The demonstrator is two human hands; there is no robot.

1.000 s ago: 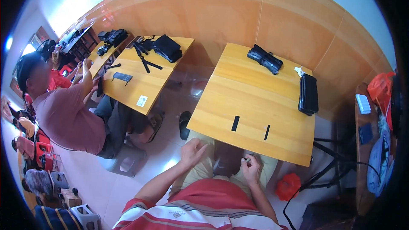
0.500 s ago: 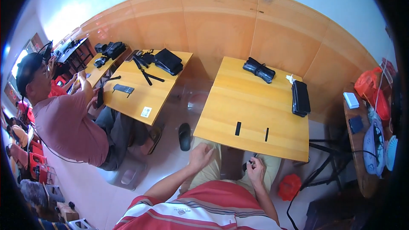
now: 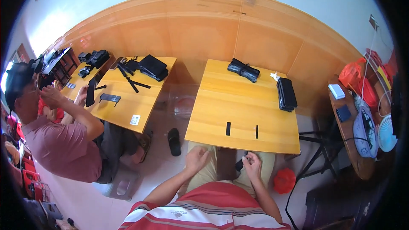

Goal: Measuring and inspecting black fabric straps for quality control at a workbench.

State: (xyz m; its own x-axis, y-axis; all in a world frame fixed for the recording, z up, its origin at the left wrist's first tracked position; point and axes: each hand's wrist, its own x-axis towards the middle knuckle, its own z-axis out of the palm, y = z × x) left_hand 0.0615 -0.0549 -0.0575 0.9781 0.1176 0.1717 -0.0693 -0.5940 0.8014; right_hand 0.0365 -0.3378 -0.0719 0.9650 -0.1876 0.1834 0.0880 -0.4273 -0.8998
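Over my left thigh, just off the table's near edge, is my left hand [image 3: 197, 159], its fingers curled in and nothing visible in them. Above the other thigh my right hand [image 3: 252, 165] has bent fingers drawn together; a small dark bit shows by the fingertips, too small to name. Beside that hand is a black object [image 3: 240, 164], partly hidden, and I cannot tell whether the hand touches it. On the wooden table [image 3: 208, 115] before me lie a wider black strip [image 3: 228, 128] and a thinner black strip [image 3: 257, 131], both near the front edge.
A black folded bundle [image 3: 243, 70] and a stack of black cases [image 3: 286, 94] lie toward the table's far side. At left a seated co-worker [image 3: 64, 145] works at another table [image 3: 119, 117]. A brown side table [image 3: 347, 134] stands right, a red object [image 3: 284, 181] on the floor.
My view has shifted, so the tables sit further left in it. The co-worker has lifted a hand toward the head. My hands stay near my thighs, with little change.
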